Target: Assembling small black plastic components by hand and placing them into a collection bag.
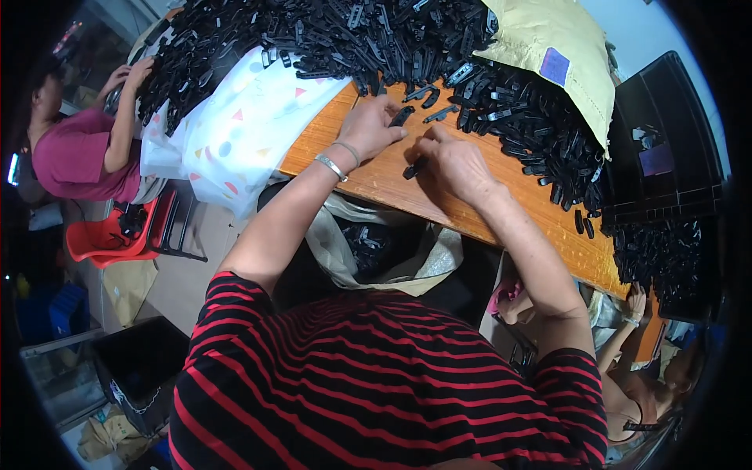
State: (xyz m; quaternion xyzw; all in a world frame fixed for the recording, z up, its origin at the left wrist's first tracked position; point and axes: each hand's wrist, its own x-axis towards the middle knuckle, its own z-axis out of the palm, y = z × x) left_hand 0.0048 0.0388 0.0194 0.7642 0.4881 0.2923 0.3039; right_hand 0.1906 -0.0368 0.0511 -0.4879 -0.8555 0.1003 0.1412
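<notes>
1. The left hand (368, 129) rests on the worn orange-brown wooden tabletop (486, 215), fingers curled around one small black moulded plastic clip (401, 116) whose end sticks out past the fingertips toward the heap.
2. The right hand (454, 160) lies just beside it, knuckles up, fingers pinched narrow on a second small black plastic piece (412, 168) that shows under the thumb, touching the wood.
3. Both pieces sit at the near edge of the table, between the two hands and the person's red-and-black striped shirt (376, 376).
4. A silver metal bracelet (331, 167) and a thin band circle the left wrist.
5. Beyond the hands spreads a large heap of loose black plastic clips (352, 31) — it runs across the far side of the table and down its right end, with a few stray clips just ahead of the fingertips.
6. A yellowish padded paper sack (556, 47) lies on the heap at the upper right.
7. A white plastic bag with coloured shapes (243, 129) hangs over the table's left end.
8. Under the table edge an open beige bag (376, 251) holds more dark pieces.
9. At the far left another person in a maroon shirt (78, 157) has hands at the heap — well apart from the wearer's own.
10. A black plastic crate (658, 141) stands at the right.
</notes>
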